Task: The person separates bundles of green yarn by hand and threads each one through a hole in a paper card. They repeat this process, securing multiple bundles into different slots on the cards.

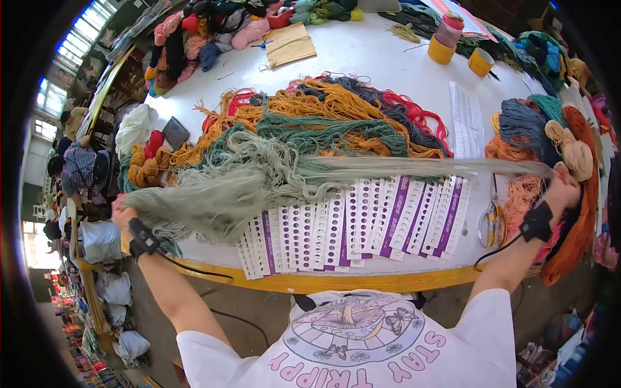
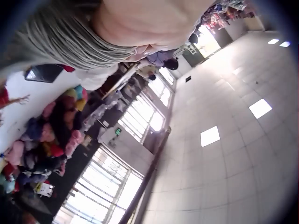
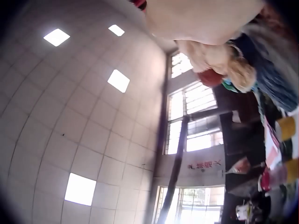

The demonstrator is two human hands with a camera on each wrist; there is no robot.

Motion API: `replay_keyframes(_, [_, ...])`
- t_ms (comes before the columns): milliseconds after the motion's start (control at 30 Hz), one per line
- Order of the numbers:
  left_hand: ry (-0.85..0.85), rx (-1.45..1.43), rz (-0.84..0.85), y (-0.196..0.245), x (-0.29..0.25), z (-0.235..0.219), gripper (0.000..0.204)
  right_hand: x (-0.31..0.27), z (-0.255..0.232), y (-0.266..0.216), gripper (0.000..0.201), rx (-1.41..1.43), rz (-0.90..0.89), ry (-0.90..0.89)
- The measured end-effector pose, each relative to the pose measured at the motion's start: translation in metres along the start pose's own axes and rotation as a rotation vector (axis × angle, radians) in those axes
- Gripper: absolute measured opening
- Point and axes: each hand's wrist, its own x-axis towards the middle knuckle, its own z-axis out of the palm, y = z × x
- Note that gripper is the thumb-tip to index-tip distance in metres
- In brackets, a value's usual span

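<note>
Noted on table point(image 1: 369, 55): yarn heap point(image 1: 336, 107) at middle, cards point(image 1: 363, 226) before it, paper sheet point(image 1: 466, 119) to its right, scissors point(image 1: 492, 220) right of cards, bottle point(image 1: 446, 40) behind, toward far right.

The hand point(image 3: 203, 21) fills the top edge, its fingers out of sight. Just below it in view are cream skeins point(image 3: 219, 58), with blue yarn point(image 3: 271, 72) to their right and a patch of rust-red yarn point(image 3: 210, 78) beneath. Along the right edge, the tilted view shows a yellow cup point(image 3: 286, 128) and a red-capped bottle point(image 3: 279, 175). A tiled ceiling point(image 3: 46, 121) with bright square panels point(image 3: 119, 80) takes up the left; a dark pipe point(image 3: 176, 163) slants past windows point(image 3: 200, 99), near red characters point(image 3: 204, 165) on the wall point(image 3: 187, 178)
</note>
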Motion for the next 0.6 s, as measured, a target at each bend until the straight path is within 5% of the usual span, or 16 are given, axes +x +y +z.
replay_keyframes(67, [-0.002, -0.7, -0.218, 0.062, 0.009, 0.022, 0.019, 0.011, 0.006, -0.038, 0.015, 0.14, 0.029, 0.054])
replay_keyframes(133, [-0.183, -1.202, -0.348, 0.144, -0.026, 0.103, 0.025, -0.003, 0.017, -0.065, 0.019, 0.279, 0.061, 0.114])
replay_keyframes(200, [-0.359, -1.322, -0.489, 0.199, -0.099, 0.223, 0.031, -0.096, 0.069, -0.048, 0.011, 0.209, 0.286, -0.448])
replay_keyframes(233, [-0.364, -0.977, -0.456, 0.2, -0.133, 0.265, 0.027, -0.155, 0.089, -0.049, 0.019, 0.179, 0.444, -0.617])
replay_keyframes(267, [-0.334, -0.868, -0.729, 0.183, -0.164, 0.295, 0.024, -0.215, 0.109, -0.049, 0.027, 0.118, 0.597, -0.806])
replay_keyframes(300, [-0.326, -0.527, -0.789, 0.199, -0.211, 0.341, 0.019, -0.274, 0.129, -0.049, 0.036, 0.038, 0.722, -1.0])
replay_keyframes(333, [-0.56, -0.512, -0.935, 0.18, -0.242, 0.368, 0.02, -0.299, 0.132, -0.031, 0.041, 0.055, 0.827, -1.213])
replay_keyframes(367, [-0.681, -0.159, -0.99, 0.189, -0.269, 0.403, 0.025, -0.326, 0.134, -0.021, 0.044, 0.192, 1.025, -1.257])
replay_keyframes(400, [-0.811, -0.355, -0.834, 0.183, -0.294, 0.421, 0.028, -0.344, 0.137, -0.026, 0.048, 0.272, 1.167, -1.273])
replay_keyframes(467, [-0.958, -0.366, -0.86, 0.167, -0.32, 0.441, 0.023, -0.363, 0.136, -0.022, 0.048, 0.353, 1.267, -1.261])
replay_keyframes(533, [-0.906, -0.271, -0.884, 0.161, -0.324, 0.449, 0.019, -0.36, 0.134, -0.021, 0.027, 0.509, 1.411, -1.252])
replay_keyframes(600, [-0.854, -0.222, -0.928, 0.159, -0.327, 0.451, 0.015, -0.36, 0.135, -0.022, 0.023, 0.402, 1.34, -1.304])
